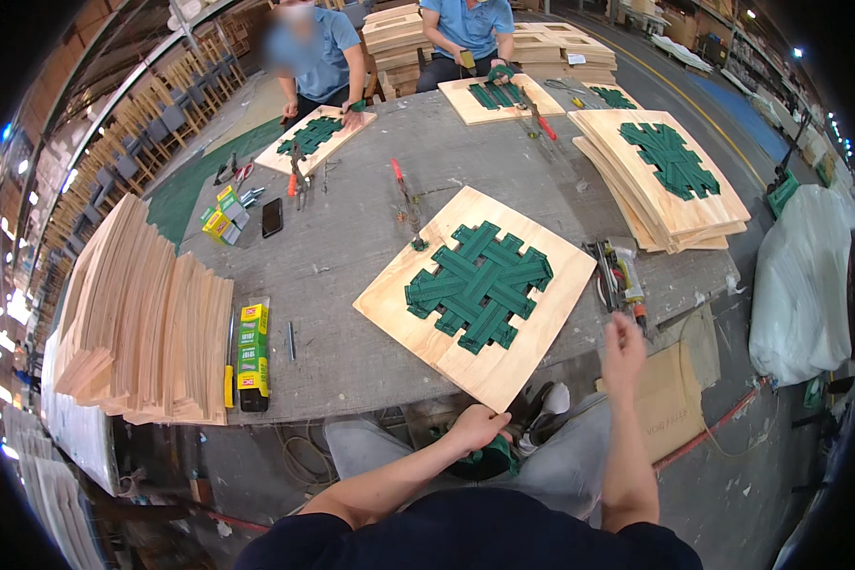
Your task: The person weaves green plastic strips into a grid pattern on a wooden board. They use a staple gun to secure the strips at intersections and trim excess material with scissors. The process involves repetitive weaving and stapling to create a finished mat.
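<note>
A square pale wooden board (389, 306) lies turned cornerwise on the grey table before me. Dark green woven webbing straps (480, 285) cross over its middle, their short ends sticking out on every side. At the board's near corner my left hand (478, 429) grips the edge. My right hand (624, 356) is raised off the board's right side with its fingers curled together; whether anything is in them is hidden. Just beyond it lies a dark hand tool (606, 275) with an orange-red end. Some green webbing (484, 464) hangs by my lap, partly covered by my left hand.
Thin wooden boards (147, 318) stand stacked at left, beside a green-yellow box (254, 347). A phone (273, 218) and small boxes (222, 224) lie farther back. Finished-looking webbed boards (670, 176) are piled at right. Two people work across the table (351, 242).
</note>
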A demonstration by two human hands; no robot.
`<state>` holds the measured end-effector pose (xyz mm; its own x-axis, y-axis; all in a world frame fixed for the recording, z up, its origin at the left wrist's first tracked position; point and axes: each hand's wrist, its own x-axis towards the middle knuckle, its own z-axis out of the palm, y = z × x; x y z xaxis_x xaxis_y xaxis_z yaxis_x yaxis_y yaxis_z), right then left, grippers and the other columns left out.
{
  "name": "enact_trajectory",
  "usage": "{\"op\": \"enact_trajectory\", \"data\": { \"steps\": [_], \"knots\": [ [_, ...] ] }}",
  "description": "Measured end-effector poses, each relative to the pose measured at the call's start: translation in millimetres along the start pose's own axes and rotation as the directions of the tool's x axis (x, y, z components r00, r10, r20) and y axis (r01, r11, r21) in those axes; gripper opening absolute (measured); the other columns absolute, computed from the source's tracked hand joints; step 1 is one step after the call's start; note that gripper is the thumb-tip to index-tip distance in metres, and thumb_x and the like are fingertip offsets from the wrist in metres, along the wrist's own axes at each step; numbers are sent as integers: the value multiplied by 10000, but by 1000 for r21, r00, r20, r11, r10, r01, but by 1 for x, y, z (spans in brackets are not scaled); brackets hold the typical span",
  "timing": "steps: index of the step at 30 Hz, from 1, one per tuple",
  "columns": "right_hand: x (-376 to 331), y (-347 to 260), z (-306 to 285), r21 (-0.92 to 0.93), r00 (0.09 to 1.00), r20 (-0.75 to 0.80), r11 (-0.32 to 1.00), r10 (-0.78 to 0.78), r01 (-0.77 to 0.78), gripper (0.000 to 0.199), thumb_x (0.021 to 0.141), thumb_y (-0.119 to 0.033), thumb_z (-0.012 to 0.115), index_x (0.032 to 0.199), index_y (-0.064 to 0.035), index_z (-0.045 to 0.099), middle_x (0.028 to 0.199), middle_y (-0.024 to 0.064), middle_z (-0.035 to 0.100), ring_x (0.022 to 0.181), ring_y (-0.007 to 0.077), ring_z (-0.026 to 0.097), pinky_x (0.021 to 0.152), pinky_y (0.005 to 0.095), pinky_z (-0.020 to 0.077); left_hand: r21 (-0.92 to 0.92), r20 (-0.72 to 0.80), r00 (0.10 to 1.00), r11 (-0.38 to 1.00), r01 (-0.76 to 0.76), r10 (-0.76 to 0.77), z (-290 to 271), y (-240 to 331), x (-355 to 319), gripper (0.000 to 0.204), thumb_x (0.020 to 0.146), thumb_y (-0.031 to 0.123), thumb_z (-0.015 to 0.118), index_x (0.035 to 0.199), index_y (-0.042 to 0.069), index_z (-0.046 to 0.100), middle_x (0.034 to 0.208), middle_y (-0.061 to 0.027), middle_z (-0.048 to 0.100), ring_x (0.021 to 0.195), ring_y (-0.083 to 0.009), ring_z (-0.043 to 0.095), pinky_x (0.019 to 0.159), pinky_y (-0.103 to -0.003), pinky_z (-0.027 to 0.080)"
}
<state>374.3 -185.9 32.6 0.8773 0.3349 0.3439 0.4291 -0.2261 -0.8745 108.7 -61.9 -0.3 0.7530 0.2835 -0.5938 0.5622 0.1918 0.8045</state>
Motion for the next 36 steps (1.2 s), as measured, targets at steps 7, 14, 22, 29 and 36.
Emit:
{"op": "enact_trajectory", "data": {
  "steps": [7,14,22,29,36],
  "knots": [
    [-142,-30,-29,-152,474,787,869,394,-470,243,992,-222,676,912,2,721,713,22,658,689,89,608,608,283,487,222,-165,943,943,-249,288,-20,5,-44,383,938,204,742,1251,-8,679,828,-57,687,722,-122,627,692,-296,523],
    [-142,-101,20,324,612,778,744,142,-584,348,1028,-208,649,1269,43,649,1135,41,691,996,115,614,885,295,505,49,-510,513,619,-784,691,11,92,-65,373,969,16,684,1336,12,616,818,9,611,704,-44,534,628,-214,454],
    [-100,-116,17,353,674,737,828,40,-435,188,1075,-146,543,1079,6,654,918,36,700,836,107,649,767,282,531,38,-310,735,781,-624,603,-15,84,-77,404,1019,106,644,1396,-11,560,947,-35,639,822,-80,588,759,-246,500],
    [-107,-118,28,247,481,870,750,108,-614,153,1047,-135,583,1022,9,626,801,36,677,703,118,651,666,309,536,-121,-90,914,907,-404,395,-70,112,-34,198,971,188,722,1117,55,730,896,27,701,754,-59,590,661,-229,464],
    [-165,-77,17,116,279,929,524,244,-844,133,993,-103,670,1025,16,619,865,74,699,802,138,680,723,324,555,388,-65,910,851,-355,409,-147,192,67,145,964,132,697,1078,44,716,860,12,669,719,-75,577,621,-258,473]
  ]
}}
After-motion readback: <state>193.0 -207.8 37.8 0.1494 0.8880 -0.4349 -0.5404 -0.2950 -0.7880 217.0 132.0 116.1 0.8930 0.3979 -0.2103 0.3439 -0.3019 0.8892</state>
